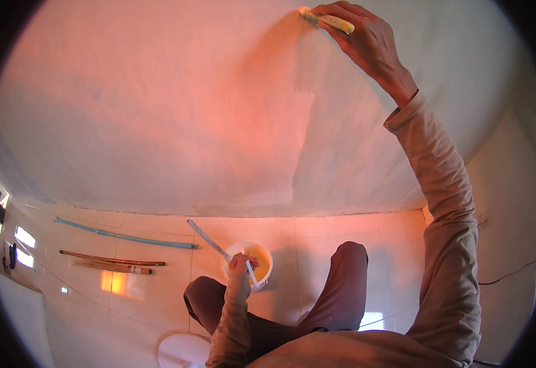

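High on the pale wall (176, 110), my right hand (366, 43) is closed around a paintbrush (338, 23) with a yellowish handle, its bristles against the surface. A damp-looking, differently toned patch runs down the wall below the brush. Low down, my left hand (241, 262) is closed at a white bucket (270, 270) of yellowish liquid, gripping what looks like its white handle (254, 276). A pale grey stick (206, 238) leans over the bucket's rim beside this hand; whether the fingers touch it I cannot tell.
Left of the bucket, a long turquoise stick (127, 236) and a brown stick with a broom-like bundle (114, 265) lie on the tiled floor (169, 294). My bent knees flank the bucket. A white round object (183, 351) sits by my left side. A dark cable (513, 273) runs at the right.
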`<state>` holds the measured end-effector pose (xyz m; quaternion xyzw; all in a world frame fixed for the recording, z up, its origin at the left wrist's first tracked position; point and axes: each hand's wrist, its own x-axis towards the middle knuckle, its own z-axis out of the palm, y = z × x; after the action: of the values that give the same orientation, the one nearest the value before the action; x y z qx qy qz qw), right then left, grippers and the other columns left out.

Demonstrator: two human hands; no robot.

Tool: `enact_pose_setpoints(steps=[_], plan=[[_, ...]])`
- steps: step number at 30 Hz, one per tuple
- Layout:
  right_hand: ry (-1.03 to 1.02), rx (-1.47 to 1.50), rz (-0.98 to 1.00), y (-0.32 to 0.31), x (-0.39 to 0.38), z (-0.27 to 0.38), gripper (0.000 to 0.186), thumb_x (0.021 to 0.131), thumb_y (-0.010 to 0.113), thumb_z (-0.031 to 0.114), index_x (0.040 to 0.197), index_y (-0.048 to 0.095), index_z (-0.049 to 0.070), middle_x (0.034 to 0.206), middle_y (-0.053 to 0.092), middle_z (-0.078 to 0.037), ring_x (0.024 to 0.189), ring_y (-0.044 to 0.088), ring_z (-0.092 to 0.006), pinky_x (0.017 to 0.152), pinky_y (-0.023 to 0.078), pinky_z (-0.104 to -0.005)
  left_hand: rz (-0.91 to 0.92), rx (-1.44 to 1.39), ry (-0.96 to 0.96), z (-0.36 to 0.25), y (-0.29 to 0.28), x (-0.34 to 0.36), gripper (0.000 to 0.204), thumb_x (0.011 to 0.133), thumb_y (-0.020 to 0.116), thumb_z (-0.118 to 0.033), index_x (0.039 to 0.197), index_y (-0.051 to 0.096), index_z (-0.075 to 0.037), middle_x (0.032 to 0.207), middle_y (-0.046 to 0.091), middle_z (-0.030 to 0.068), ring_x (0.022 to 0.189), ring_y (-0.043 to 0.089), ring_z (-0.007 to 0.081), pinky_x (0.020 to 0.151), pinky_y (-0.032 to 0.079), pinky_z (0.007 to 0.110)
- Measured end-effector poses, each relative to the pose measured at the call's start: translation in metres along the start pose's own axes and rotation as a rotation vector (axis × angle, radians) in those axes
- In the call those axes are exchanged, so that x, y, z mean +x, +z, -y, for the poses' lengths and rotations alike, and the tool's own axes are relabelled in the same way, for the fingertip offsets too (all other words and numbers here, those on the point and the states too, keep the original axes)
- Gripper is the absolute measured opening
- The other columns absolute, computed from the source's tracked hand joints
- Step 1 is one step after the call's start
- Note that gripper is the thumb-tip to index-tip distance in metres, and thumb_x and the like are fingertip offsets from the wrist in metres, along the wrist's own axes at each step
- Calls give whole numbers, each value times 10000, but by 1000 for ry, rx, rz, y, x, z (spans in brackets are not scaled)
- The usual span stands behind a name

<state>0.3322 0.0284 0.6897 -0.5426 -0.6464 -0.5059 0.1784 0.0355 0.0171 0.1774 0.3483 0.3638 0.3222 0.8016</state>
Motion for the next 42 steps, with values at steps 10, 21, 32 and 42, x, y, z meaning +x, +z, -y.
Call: enact_pose_setpoints(steps=[10, 21, 32, 42], plan=[[-106, -41, 172, 97, -180, 86, 332, 796, 707, 98, 1119, 669, 164, 1167, 640, 15, 1032, 631, -204, 724, 594, -321, 133, -31, -51, 24, -32, 14, 215, 980, 660, -264, 969, 617, -54, 852, 719, 102, 766, 702, 207, 771, 548, 335], [64, 125, 264, 62, -128, 41, 408, 775, 731, 29, 1136, 680, 212, 1025, 675, 20, 942, 668, -245, 689, 557, -364, 151, 26, -41, 37, -40, 19, 233, 982, 663, -275, 993, 610, -48, 865, 728, 116, 774, 709, 218, 773, 550, 336], [-102, -67, 64, 70, -160, 68, 400, 756, 702, 34, 1134, 687, 165, 1192, 652, -11, 991, 647, -232, 709, 593, -324, 155, 35, -39, 37, -44, 20, 223, 997, 651, -262, 999, 612, -43, 858, 724, 112, 779, 702, 209, 777, 556, 335], [58, 129, 432, 95, -237, 116, 374, 770, 721, 62, 1120, 663, 179, 1090, 657, 30, 963, 646, -208, 674, 578, -344, 134, 72, -19, 49, -58, 30, 243, 1000, 645, -265, 1002, 613, -24, 859, 720, 118, 784, 701, 218, 792, 549, 334]])
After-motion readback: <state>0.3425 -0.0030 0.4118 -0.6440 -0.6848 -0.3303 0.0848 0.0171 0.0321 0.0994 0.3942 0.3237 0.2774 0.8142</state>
